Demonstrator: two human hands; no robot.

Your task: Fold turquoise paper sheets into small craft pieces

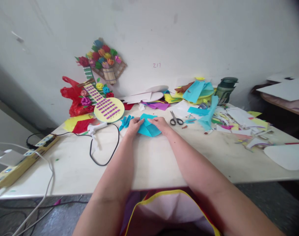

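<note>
A creased sheet of blue crepe paper is held between my two hands above the middle of the table. My left hand pinches its left edge, with the thumb on top. On the right edge, my right hand grips the same sheet between thumb and fingers. Several small folded blue paper pieces lie just left of my left hand. Black-handled scissors rest on the table a little right of my right hand, not touched by it.
A white glue gun with a looping black cord lies at left, near a power strip. Behind stand a yellow paper-covered guitar shape and a red plastic bag. Paper scraps and a dark green bottle are at right.
</note>
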